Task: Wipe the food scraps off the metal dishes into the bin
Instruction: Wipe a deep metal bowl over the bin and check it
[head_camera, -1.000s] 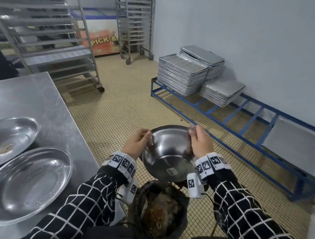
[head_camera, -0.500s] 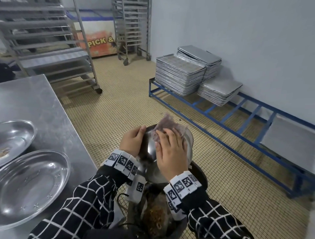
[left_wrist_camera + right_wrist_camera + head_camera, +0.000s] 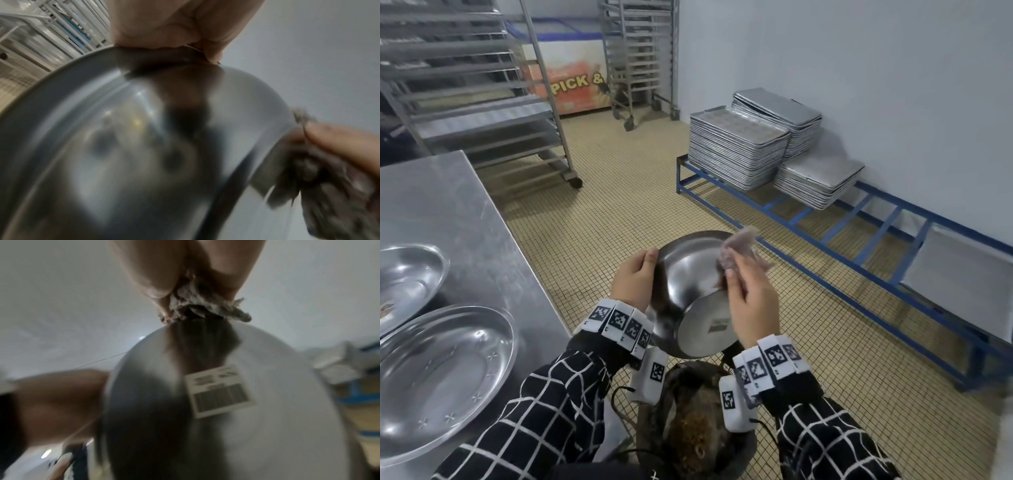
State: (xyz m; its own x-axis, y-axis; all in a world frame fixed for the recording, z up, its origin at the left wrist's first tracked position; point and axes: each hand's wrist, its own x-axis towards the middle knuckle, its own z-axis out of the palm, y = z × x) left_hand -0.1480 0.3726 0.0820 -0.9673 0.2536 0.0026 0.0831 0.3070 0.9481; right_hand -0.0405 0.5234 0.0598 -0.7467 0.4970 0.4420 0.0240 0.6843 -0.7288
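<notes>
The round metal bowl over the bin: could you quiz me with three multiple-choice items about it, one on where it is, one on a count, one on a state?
1. Where is the round metal bowl?
A. flat on the steel table
B. held above the dark bin of brown scraps
C. on the blue floor rack

2. How many oval metal dishes lie on the steel table?
A. two
B. four
C. none

3. What does the right hand hold?
A. nothing
B. a spoon
C. a crumpled soiled tissue

Answers:
1 B: the left hand grips its rim, tilted, over the bin.
2 A: a near dish and a far dish show.
3 C: its fingers pinch the tissue against the bowl's edge.
</notes>
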